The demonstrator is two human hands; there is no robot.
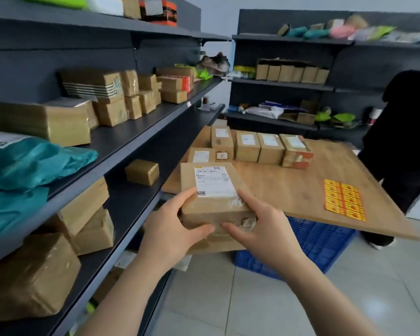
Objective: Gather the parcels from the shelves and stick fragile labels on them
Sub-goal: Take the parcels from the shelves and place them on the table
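Note:
A flat brown parcel (211,190) with a white shipping label on top is held in the air between the shelves and the wooden table (289,190). My left hand (172,226) grips its near left corner. My right hand (260,226) holds its near right edge, thumb on top. Several small labelled parcels (250,146) stand in a row at the table's far side. A sheet of yellow and orange fragile labels (344,200) lies on the table's right part.
Dark shelves (136,141) on the left carry brown boxes and teal mailer bags (34,163); one small box (142,172) sits near the shelf edge. A blue crate (320,243) stands under the table. A person in black (405,141) stands at the right. More shelves line the back wall.

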